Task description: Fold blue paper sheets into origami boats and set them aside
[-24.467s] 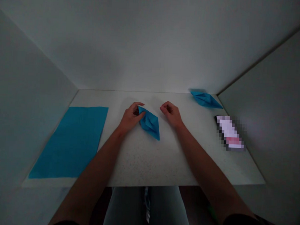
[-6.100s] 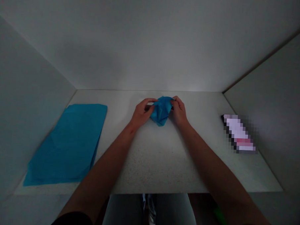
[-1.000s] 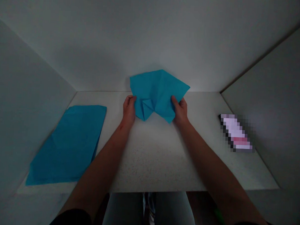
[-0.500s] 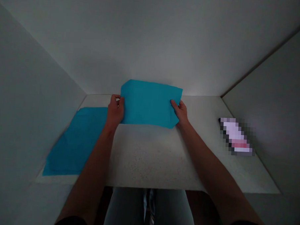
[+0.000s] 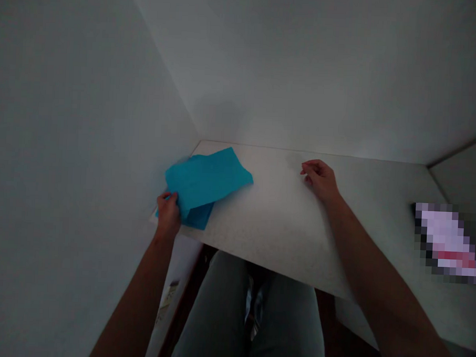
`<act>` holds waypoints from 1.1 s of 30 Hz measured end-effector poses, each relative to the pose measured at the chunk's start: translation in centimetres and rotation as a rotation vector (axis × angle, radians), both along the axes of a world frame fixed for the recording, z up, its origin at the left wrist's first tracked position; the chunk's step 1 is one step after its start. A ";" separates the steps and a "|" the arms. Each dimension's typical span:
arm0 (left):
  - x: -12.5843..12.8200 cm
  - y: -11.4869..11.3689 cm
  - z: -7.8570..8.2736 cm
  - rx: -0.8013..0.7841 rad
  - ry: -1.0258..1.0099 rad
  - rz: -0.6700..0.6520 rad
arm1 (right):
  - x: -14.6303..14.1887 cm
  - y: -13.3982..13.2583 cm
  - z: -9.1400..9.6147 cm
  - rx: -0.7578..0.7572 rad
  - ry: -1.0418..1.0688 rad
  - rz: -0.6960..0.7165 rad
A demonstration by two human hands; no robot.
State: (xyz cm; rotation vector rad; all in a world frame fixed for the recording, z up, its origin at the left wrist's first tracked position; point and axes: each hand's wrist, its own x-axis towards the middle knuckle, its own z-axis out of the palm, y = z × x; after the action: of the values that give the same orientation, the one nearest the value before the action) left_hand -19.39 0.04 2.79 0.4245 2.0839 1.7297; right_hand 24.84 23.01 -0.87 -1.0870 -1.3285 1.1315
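Nearest the camera, grey jeans (image 5: 248, 316) are showing below the table edge, with both forearms reaching forward on either side of them.

The left hand (image 5: 167, 213) is working at the table's near left corner, its fingers closed and gripping the near edge of a blue paper sheet (image 5: 206, 180). That sheet is lifting slightly off or lying skewed across a darker blue sheet (image 5: 199, 217), so 2 layers are showing there, with the upper one angled and not squared to the lower. The sheet's far corner is pointing toward the back of the table, and its right corner is reaching out over the white speckled tabletop (image 5: 275, 222).

The right hand (image 5: 320, 179) is resting on the bare tabletop, well apart from the paper. Its fingers are loosely curled and are gripping nothing.

As for progress, the upper sheet is showing as a flat, unfolded piece, and no finished folded shape is visible on the table. The 2 sheets are not yet aligned.

Farther right, a pixelated phone (image 5: 446, 240) is lying near the table's right side, its details hidden by the blur. A pale wall (image 5: 75, 103) is rising along the left edge.
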 end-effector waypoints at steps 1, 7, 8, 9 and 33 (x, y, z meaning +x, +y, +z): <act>0.5 -0.8 -0.3 0.017 -0.055 0.043 | 0.0 0.1 -0.1 0.008 -0.007 -0.004; 2.7 -4.3 -1.6 0.046 -0.067 0.068 | 0.1 0.4 -0.3 0.011 -0.026 -0.019; 2.6 -5.1 -1.7 0.018 0.000 0.043 | 0.1 0.5 -0.4 0.013 -0.028 -0.022; 2.3 -5.8 -1.8 -0.020 0.105 0.018 | 0.1 0.5 -0.4 0.015 -0.028 -0.024; 0.4 -3.6 -1.0 -0.665 1.074 -0.786 | 0.3 0.4 -0.6 0.031 -0.060 -0.049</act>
State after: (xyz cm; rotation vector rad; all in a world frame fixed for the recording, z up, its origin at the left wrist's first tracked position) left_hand -18.94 -3.61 1.77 1.8892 2.3712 0.2565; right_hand 25.16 23.42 -1.48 -1.1322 -1.3549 1.0460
